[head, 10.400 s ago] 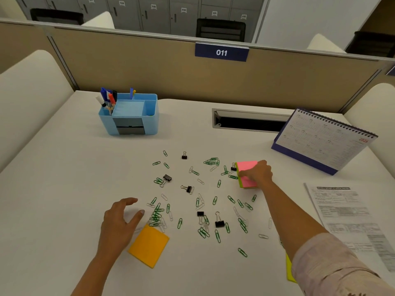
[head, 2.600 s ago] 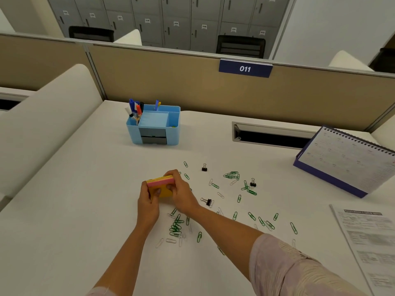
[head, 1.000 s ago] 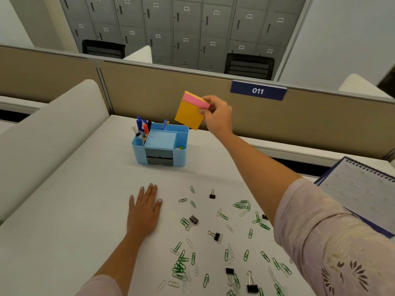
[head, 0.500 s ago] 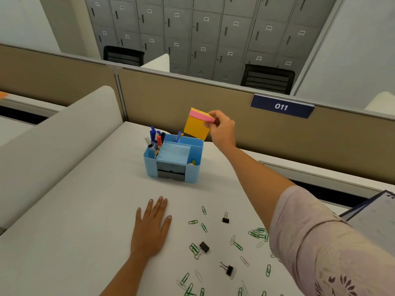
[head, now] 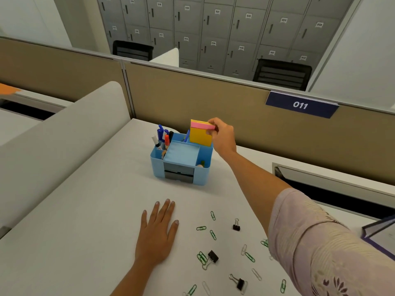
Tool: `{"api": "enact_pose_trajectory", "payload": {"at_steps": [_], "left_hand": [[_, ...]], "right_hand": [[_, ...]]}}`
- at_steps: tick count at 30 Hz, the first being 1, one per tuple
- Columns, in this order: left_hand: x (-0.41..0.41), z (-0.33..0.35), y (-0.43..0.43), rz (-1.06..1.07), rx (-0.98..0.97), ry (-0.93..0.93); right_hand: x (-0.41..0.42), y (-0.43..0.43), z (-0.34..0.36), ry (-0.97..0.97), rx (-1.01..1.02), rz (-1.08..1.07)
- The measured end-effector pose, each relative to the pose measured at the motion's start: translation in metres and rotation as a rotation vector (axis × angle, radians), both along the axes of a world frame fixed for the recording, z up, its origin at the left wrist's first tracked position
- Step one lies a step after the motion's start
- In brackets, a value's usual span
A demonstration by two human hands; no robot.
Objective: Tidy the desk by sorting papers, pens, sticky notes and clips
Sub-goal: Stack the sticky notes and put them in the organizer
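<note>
Within the last second the right hand [head: 223, 135] has lowered the sticky-note stack [head: 201, 134] from mid-air onto the blue desk organizer [head: 181, 176] at frame centre. It pinches the stack's top corner, and the lower edge seems to enter the back right compartment. The notes look nearly filed. The left hand [head: 158, 229] lies flat, fingers straight, on the desk [head: 85, 210]. A blue pen [head: 187, 135] stands just left of the stack, so room is tight. Paper clips [head: 212, 235] and 3 binder clips [head: 236, 226] remain at lower right.

A navy sign [head: 301, 105] on the partition [head: 192, 99] reads "011"; small tags [head: 248, 16] on the lockers [head: 241, 33] seem to read 020 to 024.
</note>
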State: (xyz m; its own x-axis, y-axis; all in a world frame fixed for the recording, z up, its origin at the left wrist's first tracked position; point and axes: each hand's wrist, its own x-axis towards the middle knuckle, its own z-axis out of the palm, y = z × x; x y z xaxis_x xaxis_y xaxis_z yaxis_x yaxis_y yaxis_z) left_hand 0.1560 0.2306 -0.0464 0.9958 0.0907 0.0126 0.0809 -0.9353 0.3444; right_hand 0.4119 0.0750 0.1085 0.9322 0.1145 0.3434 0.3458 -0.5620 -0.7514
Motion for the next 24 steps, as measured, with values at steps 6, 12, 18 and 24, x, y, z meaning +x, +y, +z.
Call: {"api": "enact_pose_trajectory", "payload": {"at_steps": [6,12,18,24], "left_hand": [[0.001,0.001,0.000,0.004,-0.002,-0.007],[0.001,-0.002,0.000,0.002,-0.007,-0.021],[0.001,0.000,0.000,0.005,0.010,-0.015],[0.001,0.000,0.000,0.011,-0.003,-0.014]], "right_hand": [[0.008,-0.002,-0.018,0.182,-0.048,-0.054],[0.010,0.000,-0.031,0.132,-0.302,-0.192],[0.012,-0.007,-0.031,0.054,-0.411,-0.289],[0.005,-0.018,-0.030,0.053,-0.412,-0.265]]}}
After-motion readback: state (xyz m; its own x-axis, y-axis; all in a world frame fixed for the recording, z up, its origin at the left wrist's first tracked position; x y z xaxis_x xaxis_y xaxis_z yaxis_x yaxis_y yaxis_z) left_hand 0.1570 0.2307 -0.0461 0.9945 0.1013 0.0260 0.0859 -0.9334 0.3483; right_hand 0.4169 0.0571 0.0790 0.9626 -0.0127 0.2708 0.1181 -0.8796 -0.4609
